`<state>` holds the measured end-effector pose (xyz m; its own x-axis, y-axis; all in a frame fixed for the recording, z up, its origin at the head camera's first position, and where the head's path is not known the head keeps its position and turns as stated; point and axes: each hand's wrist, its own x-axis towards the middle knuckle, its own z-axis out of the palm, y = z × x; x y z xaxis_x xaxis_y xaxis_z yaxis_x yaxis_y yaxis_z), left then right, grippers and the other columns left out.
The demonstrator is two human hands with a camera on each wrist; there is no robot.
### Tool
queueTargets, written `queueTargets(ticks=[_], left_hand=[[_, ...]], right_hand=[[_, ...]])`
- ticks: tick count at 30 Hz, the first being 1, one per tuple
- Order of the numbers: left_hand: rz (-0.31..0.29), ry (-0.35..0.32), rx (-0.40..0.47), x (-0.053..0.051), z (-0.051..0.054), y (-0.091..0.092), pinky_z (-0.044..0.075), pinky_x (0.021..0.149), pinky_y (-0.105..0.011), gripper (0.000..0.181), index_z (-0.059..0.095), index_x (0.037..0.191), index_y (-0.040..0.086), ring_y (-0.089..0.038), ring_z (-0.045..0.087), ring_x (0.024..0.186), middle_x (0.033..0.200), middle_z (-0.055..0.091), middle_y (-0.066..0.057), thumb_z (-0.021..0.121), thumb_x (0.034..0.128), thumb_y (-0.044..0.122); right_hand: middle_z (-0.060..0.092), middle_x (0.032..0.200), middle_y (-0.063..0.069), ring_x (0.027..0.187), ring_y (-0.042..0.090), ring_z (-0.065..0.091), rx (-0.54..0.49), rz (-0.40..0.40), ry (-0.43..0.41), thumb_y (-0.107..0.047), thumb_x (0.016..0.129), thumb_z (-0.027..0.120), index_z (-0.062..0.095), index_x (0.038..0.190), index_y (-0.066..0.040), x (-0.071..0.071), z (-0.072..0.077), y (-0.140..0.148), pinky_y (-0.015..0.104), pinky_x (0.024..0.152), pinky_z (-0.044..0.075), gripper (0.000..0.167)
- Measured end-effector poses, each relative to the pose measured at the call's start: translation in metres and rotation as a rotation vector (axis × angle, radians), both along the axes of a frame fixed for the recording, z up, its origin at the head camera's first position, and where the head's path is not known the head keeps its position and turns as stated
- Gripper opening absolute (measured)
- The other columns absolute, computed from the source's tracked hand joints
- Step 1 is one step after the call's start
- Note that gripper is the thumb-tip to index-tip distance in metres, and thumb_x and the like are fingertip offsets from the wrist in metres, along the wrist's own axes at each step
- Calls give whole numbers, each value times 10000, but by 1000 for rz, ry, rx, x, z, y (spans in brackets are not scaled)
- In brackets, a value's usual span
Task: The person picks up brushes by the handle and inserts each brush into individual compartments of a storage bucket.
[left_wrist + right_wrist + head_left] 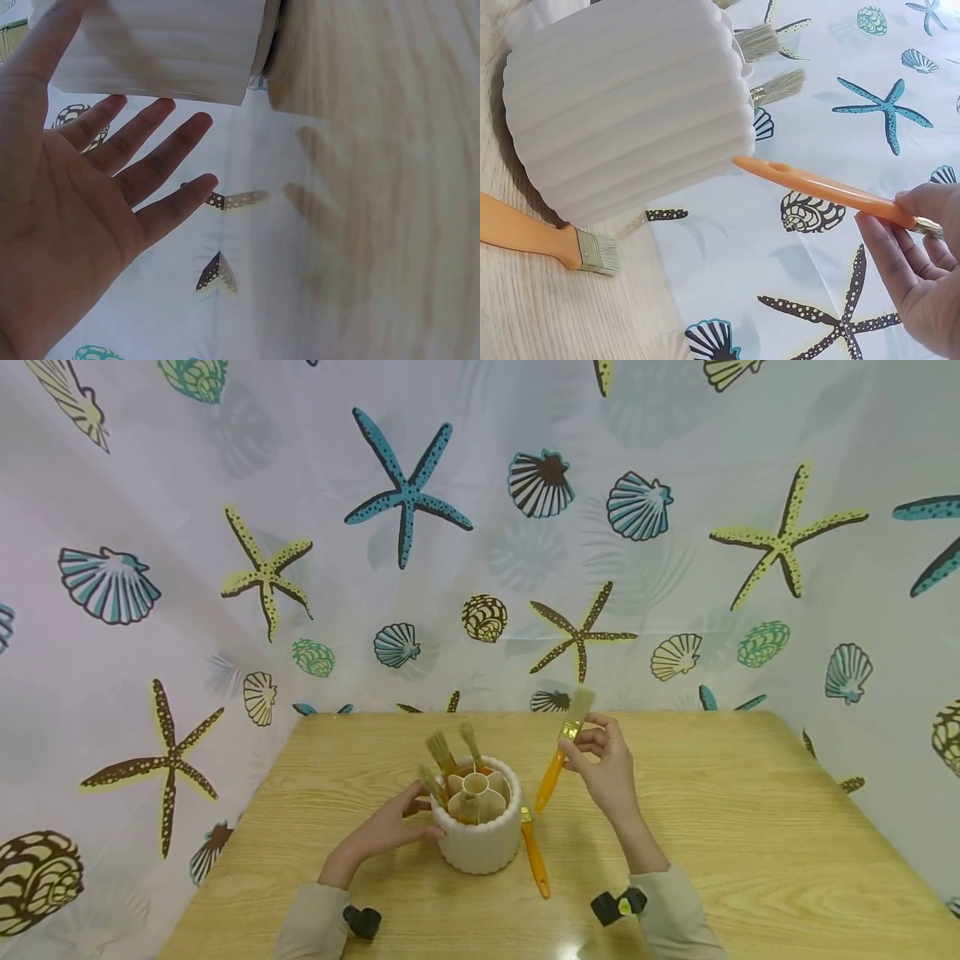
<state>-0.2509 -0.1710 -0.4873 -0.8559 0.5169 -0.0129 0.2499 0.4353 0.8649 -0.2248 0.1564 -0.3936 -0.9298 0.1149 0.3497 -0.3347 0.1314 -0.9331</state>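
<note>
A white ribbed round holder [478, 847] with petal-shaped compartments stands on the table, several paintbrushes [442, 753] in it with bristles up. My left hand [386, 822] rests against its left side; in the left wrist view the fingers [161, 161] are spread and fairly straight, with some tips at the wall. To the right of the holder, my right hand [609, 772] pinches an orange-handled paintbrush [551, 781] near its metal band, bristles up and handle slanting down toward the holder. Another orange-handled paintbrush [536, 860] lies on the table beside the holder's right side.
The wooden table [750, 827] extends to both sides. Behind and around it hangs a white cloth [480, 552] printed with starfish and shells. A small black device [363, 922] sits at the left wrist, another [606, 908] at the right.
</note>
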Motion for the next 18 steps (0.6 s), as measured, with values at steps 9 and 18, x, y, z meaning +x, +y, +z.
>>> queueTargets(ticks=[9, 18], left_hand=[[5, 5, -19, -1, -3, 0, 438, 950, -498, 826, 297, 1430, 120, -341, 432, 1266, 1407, 404, -110, 719, 785, 419], [-19, -6, 12, -1, -2, 0, 449, 948, -477, 811, 289, 1437, 185, -336, 433, 1267, 1413, 397, -77, 717, 788, 415]], right_hand=[[577, 929, 233, 734, 120, 620, -73, 15, 63, 24, 843, 640, 397, 1238, 60, -1, 1, 0, 371, 657, 565, 465], [586, 925, 108, 793, 119, 645, -143, 22, 106, -41, 854, 649, 394, 1258, 2, -10, -11, 4, 366, 661, 562, 479]])
